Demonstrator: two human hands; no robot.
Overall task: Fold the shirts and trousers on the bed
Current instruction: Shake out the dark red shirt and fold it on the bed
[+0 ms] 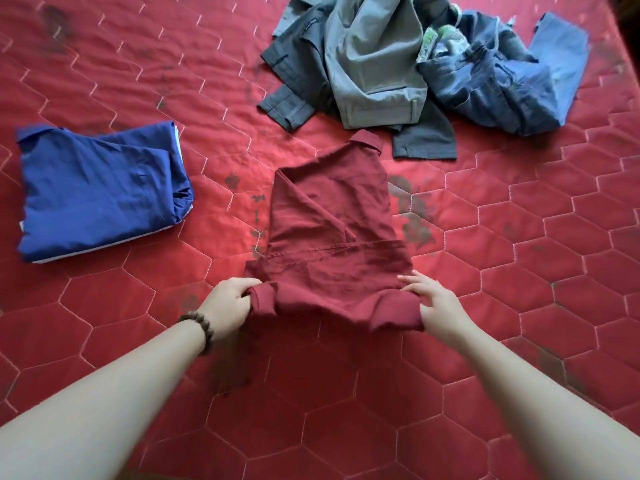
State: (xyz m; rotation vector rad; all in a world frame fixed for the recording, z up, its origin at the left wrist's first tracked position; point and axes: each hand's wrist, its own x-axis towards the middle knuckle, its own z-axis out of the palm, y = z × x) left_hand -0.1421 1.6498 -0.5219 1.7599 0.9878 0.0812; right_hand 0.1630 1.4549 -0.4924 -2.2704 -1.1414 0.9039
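My hands, left (231,299) and right (427,299), pinch the maroon shirt (332,230) hem corners (collar at twelve o'clock), its length running away from me.

A home bedroom: red quilted bed (519,237) strewn with clothes (374,64).

You face a red quilt (519,237) stitched in pale hexagons, with dark blotches. Your maroon shirt (332,237) lies beside a royal-blue shirt (100,188); beyond are grey trousers (374,64), charcoal trousers (298,64) and faded-blue jeans (512,88).
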